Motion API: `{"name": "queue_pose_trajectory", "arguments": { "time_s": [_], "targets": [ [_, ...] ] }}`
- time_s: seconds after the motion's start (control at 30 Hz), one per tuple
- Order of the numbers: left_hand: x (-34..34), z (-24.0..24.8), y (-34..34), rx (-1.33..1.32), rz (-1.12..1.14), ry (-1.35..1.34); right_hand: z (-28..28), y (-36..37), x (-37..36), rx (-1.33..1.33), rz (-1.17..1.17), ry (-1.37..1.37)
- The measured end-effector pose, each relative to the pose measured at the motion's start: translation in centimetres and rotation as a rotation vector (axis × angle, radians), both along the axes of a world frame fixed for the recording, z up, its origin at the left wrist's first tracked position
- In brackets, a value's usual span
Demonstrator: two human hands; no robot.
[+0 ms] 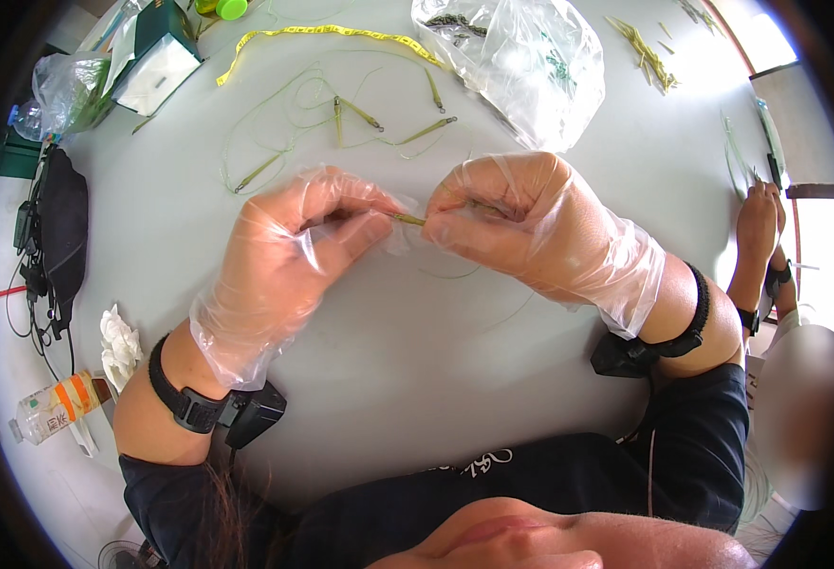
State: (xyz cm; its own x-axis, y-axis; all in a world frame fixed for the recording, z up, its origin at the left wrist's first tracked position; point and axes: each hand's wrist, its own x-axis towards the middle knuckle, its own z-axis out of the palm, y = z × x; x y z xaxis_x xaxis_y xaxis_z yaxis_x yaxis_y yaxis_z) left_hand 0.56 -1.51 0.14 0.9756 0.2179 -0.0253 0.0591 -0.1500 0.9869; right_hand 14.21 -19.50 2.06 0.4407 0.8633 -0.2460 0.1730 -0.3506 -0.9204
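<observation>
— Grey table (417, 351). Any writing about?
— Dark characters on the orange-banded bottle (59, 408), near left; tiny marks along the yellow tape (341, 29), far side; white script on the dark shirt (559, 474).
— And the hands?
— Both gloved: left hand (289, 237) and right hand (521, 213) pinch a green rod (408, 219) between them, mid-table. Fingertips hide its ends.
— Around them?
— More rods (359, 115) just beyond, clear bag (540, 76) far right of those, tissue (121, 347) left, another person's hand (757, 224) right.

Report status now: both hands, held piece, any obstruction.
Left clear-gloved hand and right clear-gloved hand pinching. Slender olive-green piece between them. Nothing visibly blocking either grip; flat yellow tape measure lies beyond.
</observation>
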Motion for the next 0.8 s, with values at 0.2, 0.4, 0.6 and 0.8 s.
{"name": "queue_pose_trajectory", "arguments": {
  "time_s": [0.2, 0.4, 0.6, 0.8],
  "targets": [
    [-0.11, 0.2, 0.12, 0.04, -0.016, -0.003, 0.07, -0.05, 0.13, -0.015, 0.025, -0.014],
    [-0.03, 0.63, 0.07, 0.114, -0.015, 0.019, 0.2, -0.02, 0.16, -0.032, 0.02, -0.039],
    [-0.19, 0.09, 0.05, 0.125, -0.011, -0.023, -0.45, -0.05, 0.05, -0.012, 0.023, -0.081],
    [-0.12, 0.12, 0.13, 0.044, -0.025, -0.02, -0.35, -0.17, 0.07, -0.014, 0.01, -0.082]
  ]
}}
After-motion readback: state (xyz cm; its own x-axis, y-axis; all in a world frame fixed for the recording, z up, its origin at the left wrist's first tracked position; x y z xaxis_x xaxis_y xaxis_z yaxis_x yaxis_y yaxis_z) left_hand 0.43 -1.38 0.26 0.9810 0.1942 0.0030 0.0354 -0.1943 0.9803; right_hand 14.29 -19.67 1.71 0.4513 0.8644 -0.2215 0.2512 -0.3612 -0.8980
